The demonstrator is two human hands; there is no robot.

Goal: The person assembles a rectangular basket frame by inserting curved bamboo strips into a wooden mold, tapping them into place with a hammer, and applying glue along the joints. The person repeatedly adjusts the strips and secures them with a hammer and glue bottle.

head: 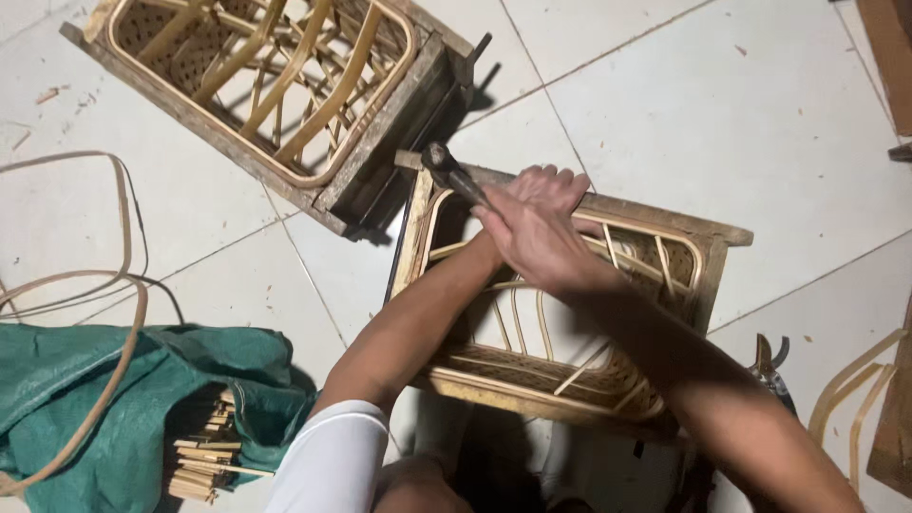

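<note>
On the tiled floor (779,123), a woven bamboo basket (532,370) sits in a wooden frame (665,223). Over it, the right hand (537,237) has a closed grip around a hammer (451,174). The left hand (549,182) sits under it; I cannot tell its grip. The hammer looks heavy and hard, best held low on the handle. The basket looks light and easy to crack.

floor tiles (760,114): off-white, thin grey grout lines
bag (66,380): green, woven look
basket (551,370): tan cane, open lattice weave
frame (665,223): weathered brown wood
hammer (451,174): dark, rusty-looking head
sleeve (332,461): plain white
shears (769,366): dark metal
</note>
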